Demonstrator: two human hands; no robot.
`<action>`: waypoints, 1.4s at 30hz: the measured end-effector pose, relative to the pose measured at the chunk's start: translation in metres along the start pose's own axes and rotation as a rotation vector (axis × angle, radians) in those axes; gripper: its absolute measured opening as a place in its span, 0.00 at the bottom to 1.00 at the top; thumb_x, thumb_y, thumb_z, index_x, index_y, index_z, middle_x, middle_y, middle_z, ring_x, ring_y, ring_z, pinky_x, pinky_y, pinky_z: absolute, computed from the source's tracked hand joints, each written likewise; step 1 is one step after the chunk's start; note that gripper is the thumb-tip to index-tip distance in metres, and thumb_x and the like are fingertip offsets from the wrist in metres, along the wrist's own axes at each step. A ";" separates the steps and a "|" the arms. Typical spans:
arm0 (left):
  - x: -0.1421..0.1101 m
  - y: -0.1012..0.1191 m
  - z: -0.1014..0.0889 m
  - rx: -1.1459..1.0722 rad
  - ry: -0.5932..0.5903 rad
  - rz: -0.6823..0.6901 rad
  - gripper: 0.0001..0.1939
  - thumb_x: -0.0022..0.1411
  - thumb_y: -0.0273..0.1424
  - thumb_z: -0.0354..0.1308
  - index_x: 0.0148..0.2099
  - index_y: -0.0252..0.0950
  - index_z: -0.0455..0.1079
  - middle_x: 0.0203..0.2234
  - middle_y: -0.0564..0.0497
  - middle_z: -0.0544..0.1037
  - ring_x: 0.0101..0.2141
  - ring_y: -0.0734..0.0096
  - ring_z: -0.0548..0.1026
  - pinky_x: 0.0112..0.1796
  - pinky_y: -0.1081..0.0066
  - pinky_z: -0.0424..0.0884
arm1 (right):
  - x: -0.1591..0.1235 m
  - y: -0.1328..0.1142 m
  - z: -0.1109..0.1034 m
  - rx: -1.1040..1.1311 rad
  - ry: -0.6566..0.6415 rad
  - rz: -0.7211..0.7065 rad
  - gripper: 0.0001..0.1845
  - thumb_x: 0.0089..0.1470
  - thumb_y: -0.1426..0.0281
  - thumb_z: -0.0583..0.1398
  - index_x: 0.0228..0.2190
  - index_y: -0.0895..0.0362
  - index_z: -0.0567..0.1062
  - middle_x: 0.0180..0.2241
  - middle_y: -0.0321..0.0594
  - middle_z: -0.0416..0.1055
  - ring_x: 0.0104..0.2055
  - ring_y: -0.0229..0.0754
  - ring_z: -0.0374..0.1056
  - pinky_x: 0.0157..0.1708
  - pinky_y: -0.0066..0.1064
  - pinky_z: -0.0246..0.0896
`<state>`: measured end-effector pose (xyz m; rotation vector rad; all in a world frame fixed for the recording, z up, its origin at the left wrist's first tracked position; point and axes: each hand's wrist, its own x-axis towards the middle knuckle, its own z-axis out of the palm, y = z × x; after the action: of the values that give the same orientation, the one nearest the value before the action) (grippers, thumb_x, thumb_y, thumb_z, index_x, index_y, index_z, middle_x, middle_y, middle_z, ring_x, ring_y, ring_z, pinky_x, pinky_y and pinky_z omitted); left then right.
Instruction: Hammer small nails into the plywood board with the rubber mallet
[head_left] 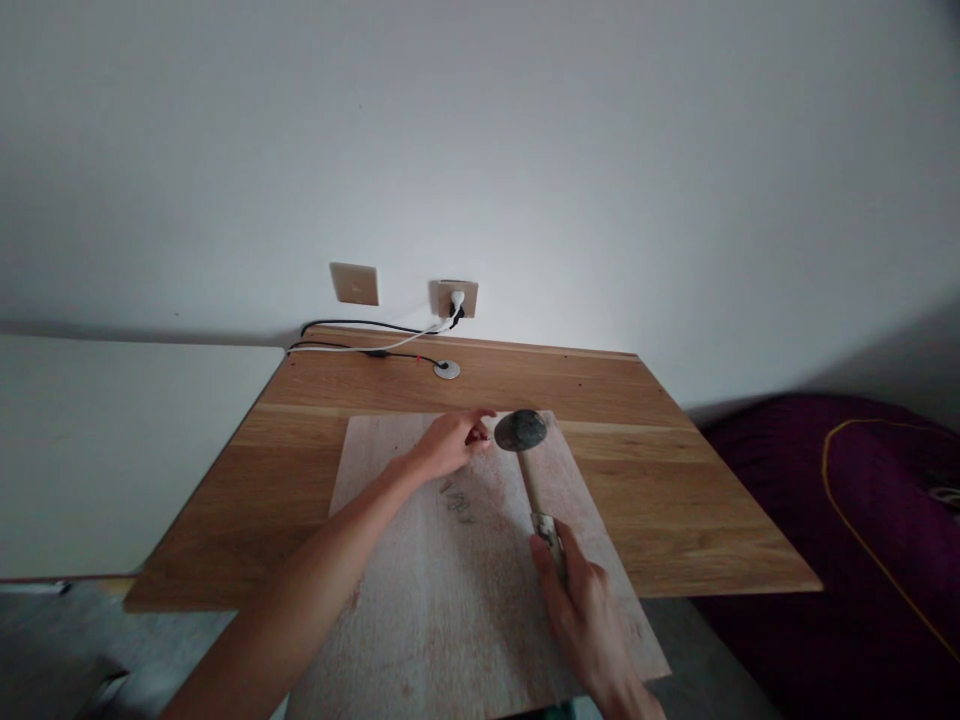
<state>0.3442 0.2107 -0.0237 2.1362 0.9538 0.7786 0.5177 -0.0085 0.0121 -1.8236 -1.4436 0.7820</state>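
A pale plywood board [450, 590] lies on a wooden desk [322, 470], its near edge past the desk's front. My right hand [581, 610] is closed round the handle of a hammer [534, 470]. The dark metal head hangs over the board's far edge. My left hand [450, 443] rests on the board just left of the hammer head, fingertips pinched together on something too small to make out. Faint pencil marks [457, 500] show on the board between the hands.
Black and white cables [360, 340] run along the desk's back to a wall socket [457, 298]. A round cable grommet [447, 369] sits in the desktop. A dark purple cushion [847, 500] lies to the right, a white surface [97, 450] to the left.
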 end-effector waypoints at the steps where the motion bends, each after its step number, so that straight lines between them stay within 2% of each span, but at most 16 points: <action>1: 0.000 0.000 0.000 0.003 -0.001 -0.001 0.24 0.61 0.20 0.63 0.59 0.38 0.73 0.37 0.51 0.85 0.36 0.69 0.82 0.41 0.73 0.74 | 0.000 0.000 0.000 -0.005 0.004 0.004 0.26 0.71 0.46 0.50 0.45 0.54 0.73 0.20 0.30 0.69 0.20 0.43 0.68 0.22 0.31 0.54; 4: -0.001 0.002 -0.001 0.014 -0.006 -0.003 0.25 0.61 0.20 0.63 0.60 0.38 0.73 0.37 0.51 0.85 0.36 0.69 0.82 0.40 0.73 0.73 | 0.002 0.002 0.001 -0.035 0.000 0.005 0.28 0.71 0.46 0.48 0.47 0.55 0.74 0.19 0.32 0.71 0.20 0.45 0.70 0.23 0.32 0.56; 9: -0.001 0.003 -0.003 0.050 0.010 -0.004 0.30 0.57 0.15 0.62 0.60 0.40 0.74 0.35 0.53 0.84 0.34 0.69 0.81 0.38 0.73 0.71 | 0.010 0.007 0.007 -0.144 -0.008 0.004 0.32 0.69 0.49 0.49 0.53 0.61 0.76 0.24 0.47 0.80 0.26 0.55 0.78 0.24 0.35 0.58; 11: -0.002 0.003 -0.004 0.060 0.019 -0.003 0.31 0.56 0.14 0.61 0.60 0.40 0.74 0.35 0.52 0.84 0.34 0.68 0.81 0.38 0.73 0.71 | 0.011 0.008 0.008 -0.179 -0.010 0.000 0.30 0.69 0.51 0.49 0.53 0.60 0.76 0.26 0.49 0.82 0.27 0.57 0.79 0.23 0.36 0.58; 17: -0.002 0.005 -0.003 0.054 0.019 0.006 0.31 0.55 0.15 0.62 0.61 0.38 0.74 0.34 0.52 0.85 0.33 0.69 0.81 0.38 0.74 0.72 | 0.012 0.011 0.007 -0.200 -0.025 -0.032 0.33 0.70 0.50 0.46 0.53 0.62 0.76 0.26 0.49 0.82 0.26 0.55 0.79 0.24 0.35 0.61; 28: -0.003 0.003 -0.002 0.066 0.044 0.041 0.33 0.55 0.13 0.62 0.61 0.39 0.74 0.38 0.50 0.84 0.37 0.66 0.81 0.41 0.72 0.73 | 0.013 0.015 0.007 -0.200 -0.012 -0.055 0.41 0.70 0.45 0.45 0.55 0.68 0.75 0.28 0.54 0.82 0.28 0.57 0.81 0.25 0.37 0.62; 30: -0.003 0.002 -0.002 0.065 0.046 0.044 0.32 0.56 0.14 0.63 0.61 0.40 0.74 0.38 0.50 0.84 0.37 0.67 0.81 0.41 0.72 0.73 | 0.011 0.013 0.005 -0.169 -0.019 -0.060 0.40 0.70 0.44 0.46 0.55 0.67 0.75 0.27 0.51 0.82 0.27 0.55 0.79 0.25 0.36 0.63; 34: -0.002 0.002 -0.001 0.058 0.047 0.043 0.27 0.60 0.19 0.66 0.61 0.39 0.73 0.37 0.51 0.84 0.37 0.67 0.81 0.41 0.71 0.73 | 0.005 0.007 0.001 -0.104 -0.032 -0.068 0.32 0.71 0.45 0.47 0.51 0.58 0.75 0.21 0.35 0.75 0.20 0.46 0.72 0.23 0.31 0.61; 36: -0.002 0.001 0.000 0.051 0.043 0.041 0.26 0.61 0.21 0.66 0.61 0.38 0.73 0.36 0.52 0.83 0.36 0.68 0.81 0.41 0.72 0.73 | 0.004 0.006 0.000 -0.095 -0.026 -0.058 0.30 0.72 0.46 0.47 0.49 0.56 0.75 0.20 0.33 0.73 0.19 0.45 0.71 0.22 0.31 0.60; 38: -0.001 0.000 0.000 0.048 0.037 0.038 0.26 0.61 0.20 0.65 0.61 0.38 0.73 0.35 0.52 0.84 0.35 0.69 0.81 0.40 0.72 0.73 | 0.005 0.006 0.001 -0.108 -0.019 -0.044 0.31 0.72 0.46 0.46 0.50 0.57 0.75 0.20 0.35 0.74 0.20 0.46 0.72 0.22 0.32 0.60; 42: 0.000 -0.001 0.000 0.056 0.044 0.030 0.30 0.57 0.15 0.63 0.61 0.38 0.74 0.36 0.51 0.84 0.37 0.68 0.81 0.41 0.72 0.73 | 0.010 0.008 0.005 -0.181 -0.010 -0.015 0.34 0.70 0.48 0.47 0.54 0.62 0.76 0.27 0.49 0.82 0.28 0.54 0.80 0.25 0.35 0.62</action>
<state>0.3434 0.2110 -0.0241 2.1947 0.9790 0.8256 0.5205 0.0011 0.0026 -1.9424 -1.5767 0.6725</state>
